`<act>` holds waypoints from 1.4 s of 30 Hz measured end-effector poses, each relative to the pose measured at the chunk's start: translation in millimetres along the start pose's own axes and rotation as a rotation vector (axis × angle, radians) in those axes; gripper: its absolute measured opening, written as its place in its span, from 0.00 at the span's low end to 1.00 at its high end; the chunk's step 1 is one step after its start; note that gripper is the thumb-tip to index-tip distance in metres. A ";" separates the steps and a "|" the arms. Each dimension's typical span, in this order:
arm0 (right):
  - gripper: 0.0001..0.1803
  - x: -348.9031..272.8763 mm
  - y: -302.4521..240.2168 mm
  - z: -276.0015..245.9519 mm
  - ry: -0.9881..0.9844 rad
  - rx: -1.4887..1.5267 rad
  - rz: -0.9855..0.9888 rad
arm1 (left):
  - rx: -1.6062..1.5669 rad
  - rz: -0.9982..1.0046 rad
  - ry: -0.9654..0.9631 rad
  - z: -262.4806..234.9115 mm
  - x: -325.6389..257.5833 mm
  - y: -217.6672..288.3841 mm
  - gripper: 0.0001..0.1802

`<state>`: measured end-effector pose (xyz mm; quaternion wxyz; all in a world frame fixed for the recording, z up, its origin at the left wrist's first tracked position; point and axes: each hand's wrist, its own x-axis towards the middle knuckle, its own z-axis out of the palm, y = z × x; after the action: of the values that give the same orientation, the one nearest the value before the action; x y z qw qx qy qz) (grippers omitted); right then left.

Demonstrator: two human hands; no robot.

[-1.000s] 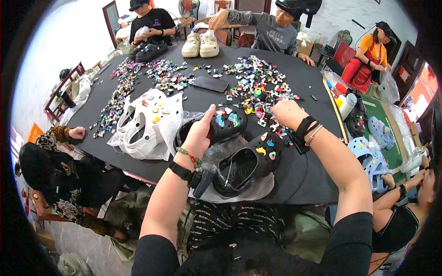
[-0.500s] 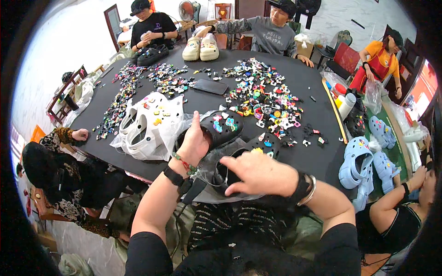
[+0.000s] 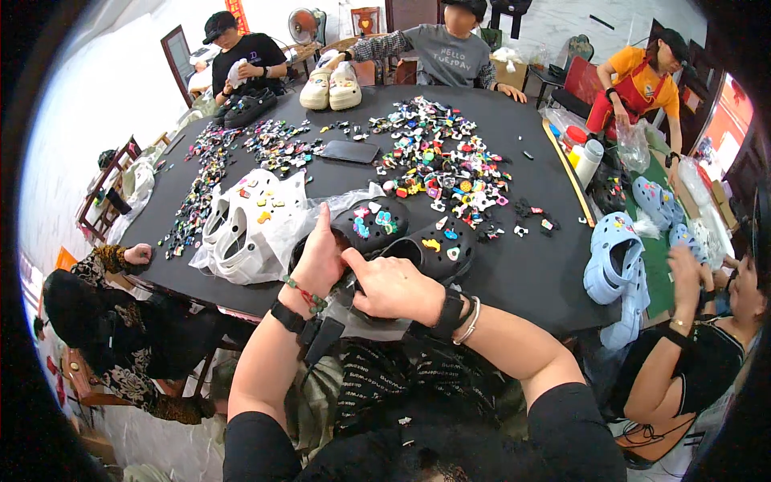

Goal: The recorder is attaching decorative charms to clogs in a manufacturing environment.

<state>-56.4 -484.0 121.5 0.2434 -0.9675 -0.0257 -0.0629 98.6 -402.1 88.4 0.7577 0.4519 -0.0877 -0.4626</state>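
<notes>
Two black clogs with colourful charms on their toes lie side by side in front of me, partly over clear plastic. My left hand (image 3: pixel 320 263) grips the heel end of the left clog (image 3: pixel 371 223), thumb pointing up; the other fingers are mostly hidden. Across the heel end of the right clog (image 3: pixel 450 251) lies my right hand (image 3: pixel 397 287), closed about it. Its index finger reaches to my left palm, and its lower fingers are hidden. Left of them, white clogs (image 3: pixel 255 210) with charms sit in a plastic bag.
Loose charms (image 3: pixel 446 153) cover much of the black table (image 3: pixel 538 265). A phone (image 3: pixel 349 152) lies among them. Cream clogs (image 3: pixel 330 90) stand at the far edge, blue clogs (image 3: pixel 614 269) at the right. A white bottle (image 3: pixel 589 161) stands by a yellow strip. Several people sit or stand around.
My right hand has moved left and away, meeting my left hand. The right clog has shifted slightly away from me, baring more charms. The whole view has swung a little.
</notes>
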 end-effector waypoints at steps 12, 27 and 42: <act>0.23 11.1 -7.9 18.3 0.072 -0.161 -0.017 | 0.013 0.034 0.085 18.7 -56.2 5.1 0.30; 0.22 4.4 -22.5 4.4 -0.082 -0.145 -0.020 | -0.010 0.207 0.064 3.5 -123.1 -20.5 0.25; 0.12 -13.4 -7.3 10.6 0.148 -0.112 -0.167 | 0.731 0.842 0.640 -56.8 -153.4 -4.3 0.18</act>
<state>-69.2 -472.8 113.9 0.1842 -0.9668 -0.0848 -0.1558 41.9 -248.8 96.1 0.6603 0.7235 -0.1791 0.0917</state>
